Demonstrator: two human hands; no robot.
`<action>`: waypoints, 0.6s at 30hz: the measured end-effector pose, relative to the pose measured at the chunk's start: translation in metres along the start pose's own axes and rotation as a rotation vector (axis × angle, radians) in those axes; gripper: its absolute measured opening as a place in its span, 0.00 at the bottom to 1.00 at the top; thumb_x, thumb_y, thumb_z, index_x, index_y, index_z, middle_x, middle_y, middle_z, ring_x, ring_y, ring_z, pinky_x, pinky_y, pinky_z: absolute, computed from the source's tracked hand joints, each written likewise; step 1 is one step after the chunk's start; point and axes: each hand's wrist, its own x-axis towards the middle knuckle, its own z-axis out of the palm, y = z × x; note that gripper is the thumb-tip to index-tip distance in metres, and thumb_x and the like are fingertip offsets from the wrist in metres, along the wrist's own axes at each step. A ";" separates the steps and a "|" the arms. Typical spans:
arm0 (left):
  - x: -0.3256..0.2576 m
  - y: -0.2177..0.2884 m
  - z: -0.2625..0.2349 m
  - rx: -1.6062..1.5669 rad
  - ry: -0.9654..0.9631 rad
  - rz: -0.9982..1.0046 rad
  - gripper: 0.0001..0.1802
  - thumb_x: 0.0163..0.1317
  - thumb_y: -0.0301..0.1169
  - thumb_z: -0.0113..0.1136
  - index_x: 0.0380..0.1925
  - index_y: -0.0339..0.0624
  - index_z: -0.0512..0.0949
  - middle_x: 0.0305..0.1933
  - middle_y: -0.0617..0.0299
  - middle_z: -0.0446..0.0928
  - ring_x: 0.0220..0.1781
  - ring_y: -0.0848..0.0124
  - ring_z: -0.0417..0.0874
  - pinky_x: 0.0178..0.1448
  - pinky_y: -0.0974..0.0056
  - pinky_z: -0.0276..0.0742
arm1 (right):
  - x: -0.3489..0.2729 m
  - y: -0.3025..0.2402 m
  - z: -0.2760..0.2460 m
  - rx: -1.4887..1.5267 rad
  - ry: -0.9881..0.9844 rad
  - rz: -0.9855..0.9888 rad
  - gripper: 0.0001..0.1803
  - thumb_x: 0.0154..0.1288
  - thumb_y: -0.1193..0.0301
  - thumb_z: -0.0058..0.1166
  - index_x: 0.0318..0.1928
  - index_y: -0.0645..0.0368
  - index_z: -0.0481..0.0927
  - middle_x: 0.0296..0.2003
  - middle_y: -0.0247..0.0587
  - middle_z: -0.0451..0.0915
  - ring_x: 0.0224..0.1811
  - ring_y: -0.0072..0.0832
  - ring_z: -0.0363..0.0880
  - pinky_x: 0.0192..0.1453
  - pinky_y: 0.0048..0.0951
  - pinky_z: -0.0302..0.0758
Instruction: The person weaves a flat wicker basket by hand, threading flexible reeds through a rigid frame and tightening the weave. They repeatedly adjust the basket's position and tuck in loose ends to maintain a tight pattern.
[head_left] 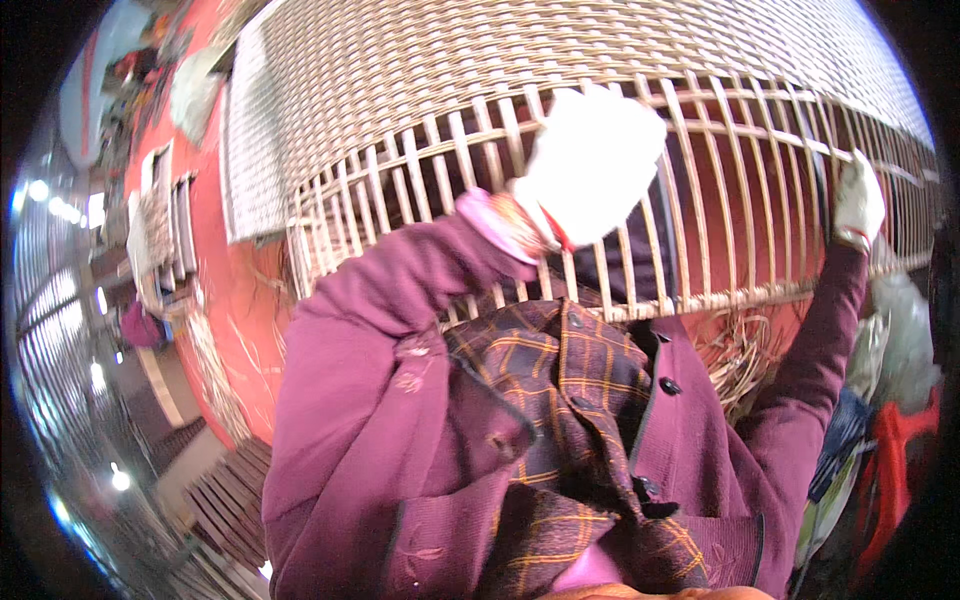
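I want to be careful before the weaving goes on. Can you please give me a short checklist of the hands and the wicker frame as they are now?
1. Left hand, in a white glove, rests on the upright ribs of the wicker frame: ok.
2. Right hand, gloved, is at the frame's right side: ok.
3. Firm grip of either hand on a rib: cannot tell.
4. Upper part of the frame is already woven tight, lower ribs are open: ok.
5. Loose cane strands lie on the red floor under the frame: ok.

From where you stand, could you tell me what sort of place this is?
Probably a wicker workshop: gloved hands grip a half-woven cane frame, loose canes lie on the red floor, and more frames stand behind.
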 end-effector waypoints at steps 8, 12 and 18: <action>-0.070 -0.003 -0.040 -0.290 0.115 -0.068 0.21 0.65 0.38 0.69 0.56 0.41 0.85 0.53 0.53 0.87 0.54 0.53 0.86 0.59 0.47 0.79 | 0.022 0.004 0.005 0.451 0.091 0.625 0.15 0.74 0.58 0.67 0.32 0.53 0.85 0.29 0.30 0.78 0.31 0.20 0.72 0.38 0.26 0.66; -0.111 -0.021 -0.053 0.021 -0.070 -0.333 0.23 0.64 0.37 0.72 0.58 0.44 0.86 0.53 0.54 0.87 0.54 0.54 0.87 0.61 0.49 0.80 | 0.021 -0.001 0.002 0.469 0.050 0.538 0.14 0.76 0.57 0.65 0.39 0.53 0.89 0.30 0.29 0.81 0.29 0.19 0.72 0.36 0.26 0.68; -0.094 -0.047 -0.040 0.093 0.085 -0.265 0.30 0.63 0.43 0.70 0.63 0.40 0.81 0.64 0.50 0.82 0.70 0.53 0.80 0.74 0.46 0.69 | 0.014 -0.019 0.000 0.139 -0.021 0.321 0.15 0.79 0.60 0.60 0.44 0.57 0.92 0.30 0.29 0.82 0.28 0.18 0.74 0.34 0.26 0.69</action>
